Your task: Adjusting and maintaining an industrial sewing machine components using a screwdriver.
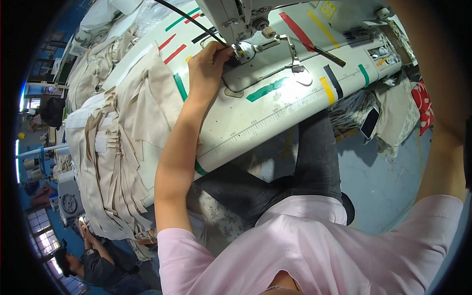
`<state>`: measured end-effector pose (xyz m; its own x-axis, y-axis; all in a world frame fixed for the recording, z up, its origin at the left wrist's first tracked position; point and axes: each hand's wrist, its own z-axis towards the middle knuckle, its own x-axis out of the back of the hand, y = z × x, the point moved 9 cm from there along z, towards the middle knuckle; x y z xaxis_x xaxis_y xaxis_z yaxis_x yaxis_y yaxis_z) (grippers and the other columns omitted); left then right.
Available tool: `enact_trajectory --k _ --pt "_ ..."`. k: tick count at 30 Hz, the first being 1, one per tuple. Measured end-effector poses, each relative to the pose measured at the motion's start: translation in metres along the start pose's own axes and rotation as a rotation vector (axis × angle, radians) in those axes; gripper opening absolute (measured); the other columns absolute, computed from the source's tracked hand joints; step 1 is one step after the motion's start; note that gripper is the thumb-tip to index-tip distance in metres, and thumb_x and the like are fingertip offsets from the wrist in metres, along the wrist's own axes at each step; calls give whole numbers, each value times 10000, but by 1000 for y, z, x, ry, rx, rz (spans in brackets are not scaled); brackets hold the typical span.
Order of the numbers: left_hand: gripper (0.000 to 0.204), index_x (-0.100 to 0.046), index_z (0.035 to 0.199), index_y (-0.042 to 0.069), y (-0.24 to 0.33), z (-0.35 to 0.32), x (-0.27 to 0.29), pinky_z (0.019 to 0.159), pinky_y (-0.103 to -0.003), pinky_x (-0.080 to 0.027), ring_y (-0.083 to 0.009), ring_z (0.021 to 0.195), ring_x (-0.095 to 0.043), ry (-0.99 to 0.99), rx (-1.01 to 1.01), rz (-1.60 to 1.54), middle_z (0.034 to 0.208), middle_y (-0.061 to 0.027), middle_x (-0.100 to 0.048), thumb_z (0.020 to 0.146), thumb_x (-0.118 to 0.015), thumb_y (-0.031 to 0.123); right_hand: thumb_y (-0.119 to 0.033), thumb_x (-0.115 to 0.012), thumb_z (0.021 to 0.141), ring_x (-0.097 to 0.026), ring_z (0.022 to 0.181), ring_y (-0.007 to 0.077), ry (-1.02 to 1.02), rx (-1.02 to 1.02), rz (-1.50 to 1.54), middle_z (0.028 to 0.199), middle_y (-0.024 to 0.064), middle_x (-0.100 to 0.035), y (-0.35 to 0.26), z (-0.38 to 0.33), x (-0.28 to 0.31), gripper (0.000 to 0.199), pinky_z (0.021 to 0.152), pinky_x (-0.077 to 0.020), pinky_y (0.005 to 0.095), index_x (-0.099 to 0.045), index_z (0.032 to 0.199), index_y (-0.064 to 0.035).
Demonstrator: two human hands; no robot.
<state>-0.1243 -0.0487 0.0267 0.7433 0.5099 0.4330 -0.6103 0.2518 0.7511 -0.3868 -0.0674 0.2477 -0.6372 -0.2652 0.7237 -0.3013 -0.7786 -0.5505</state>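
Note:
My left hand (209, 66) reaches up onto the white sewing table (255, 123). Its fingertips are pinched at the needle and presser-foot area (242, 50) of the white sewing machine (231, 14). I cannot tell whether anything lies between the fingers. My right forearm (445, 147) rises along the right edge of the view, and its hand is out of sight above the frame. A pile of beige cloth strips (123, 142) lies on the table just left of my left arm.
Coloured tape marks and a printed ruler scale run across the table top. Scissors (324, 54) lie right of the machine. A phone (369, 123) hangs off the table's right side. More beige fabric (93, 69) is stacked behind. Another person (98, 265) sits at lower left.

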Motion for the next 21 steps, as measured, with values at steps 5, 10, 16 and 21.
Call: enact_trajectory --k 5,10,16,21 --pt "74 -696 955 -12 -2 0 -1 638 -283 -521 -154 666 -680 -4 -23 16 780 -118 -734 947 -709 60 -377 -622 1022 -665 1008 230 2 8 20 1042 174 -701 2 11 -9 430 841 -552 296 -661 1027 51" --pt "57 -685 981 -19 2 0 -3 644 -289 -525 -173 672 -686 10 -36 -28 806 -134 -735 962 -678 35 -370 -624 1021 -667 998 230 3 20 41 1033 173 -702 3 21 -18 425 834 -553 299 -662 1025 53" --pt "59 -682 981 -17 2 0 -3 637 -296 -520 -174 669 -674 -1 -57 13 790 -131 -722 961 -683 38 -362 -626 1019 -670 986 230 -3 41 69 1023 172 -703 2 34 -31 418 826 -555 301 -664 1022 55" --pt "87 -696 1053 -24 5 0 -3 748 -248 -571 -111 811 -726 -47 -23 113 901 -83 -760 986 -665 23 -355 -628 1018 -673 976 230 -19 63 88 1014 172 -704 0 47 -44 413 819 -556 304 -665 1020 57"
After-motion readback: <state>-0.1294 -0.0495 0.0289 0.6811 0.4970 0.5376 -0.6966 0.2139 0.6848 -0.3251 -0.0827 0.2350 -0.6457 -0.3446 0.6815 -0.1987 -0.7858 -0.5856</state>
